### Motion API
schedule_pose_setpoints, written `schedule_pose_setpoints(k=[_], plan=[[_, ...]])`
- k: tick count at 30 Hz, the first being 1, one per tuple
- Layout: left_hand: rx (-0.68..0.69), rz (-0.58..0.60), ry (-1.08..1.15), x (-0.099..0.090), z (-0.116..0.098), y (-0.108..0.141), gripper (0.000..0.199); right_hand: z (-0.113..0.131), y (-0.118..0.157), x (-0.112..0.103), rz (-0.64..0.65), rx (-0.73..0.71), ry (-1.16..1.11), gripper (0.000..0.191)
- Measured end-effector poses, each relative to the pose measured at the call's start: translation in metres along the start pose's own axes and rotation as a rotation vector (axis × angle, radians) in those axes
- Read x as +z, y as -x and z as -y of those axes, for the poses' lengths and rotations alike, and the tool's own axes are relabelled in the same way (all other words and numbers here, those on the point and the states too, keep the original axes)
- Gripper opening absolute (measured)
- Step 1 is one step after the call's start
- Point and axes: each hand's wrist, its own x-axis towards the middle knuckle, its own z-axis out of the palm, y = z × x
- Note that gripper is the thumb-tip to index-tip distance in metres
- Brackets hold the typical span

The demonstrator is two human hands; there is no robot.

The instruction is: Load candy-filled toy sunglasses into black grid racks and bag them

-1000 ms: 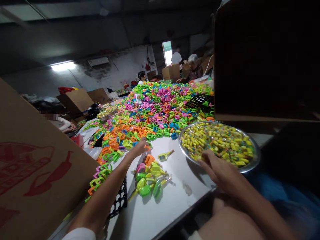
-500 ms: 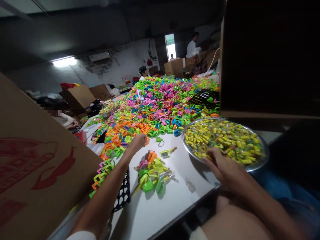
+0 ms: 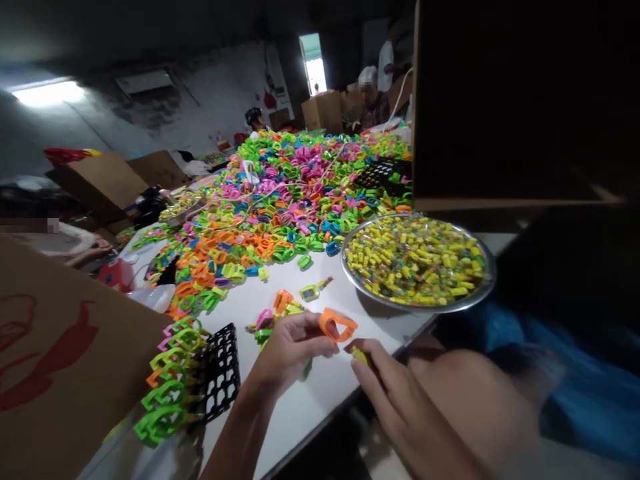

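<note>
Pinched in my left hand (image 3: 295,343) is an orange ring-shaped plastic piece (image 3: 339,325), above the near part of the white table (image 3: 290,427). My right hand (image 3: 395,383), just to its right, grips a small yellow piece (image 3: 359,355) between thumb and fingers. The two pieces are close but apart. Behind my left hand, partly hidden by it, lies a small group of colored pieces (image 3: 283,301). A wide metal bowl (image 3: 487,287) full of yellow wrapped pieces rests at the right.
A large heap of colored plastic pieces (image 3: 300,180) covers the table's far part. A black grid tray (image 3: 223,373) with rings along its left side stands at the left, beside a cardboard box (image 3: 65,360). A dark box (image 3: 520,100) rises at the right. People sit farther back.
My left hand has come back from the heap with the orange piece. My right hand has left the bowl's edge with a yellow piece, and both hands are now close together. The view has shifted.
</note>
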Motion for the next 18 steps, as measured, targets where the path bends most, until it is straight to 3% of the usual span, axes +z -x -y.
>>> schedule_pose_setpoints(k=[4,12,15,18], plan=[[0.035,-0.046,0.193,0.018,0.014,0.015,0.036,-0.001,0.016,0.008,-0.085,0.121,-0.103,0.050],[0.101,-0.091,0.267,0.027,0.036,0.026,0.035,0.013,0.023,0.001,0.013,0.242,-0.337,0.064],[0.073,-0.070,0.325,0.031,0.038,0.031,0.036,0.006,0.033,0.000,0.049,0.263,-0.393,0.064],[0.073,-0.054,0.353,0.037,0.041,0.036,0.040,-0.012,0.055,-0.003,-0.029,0.355,-0.298,0.057]])
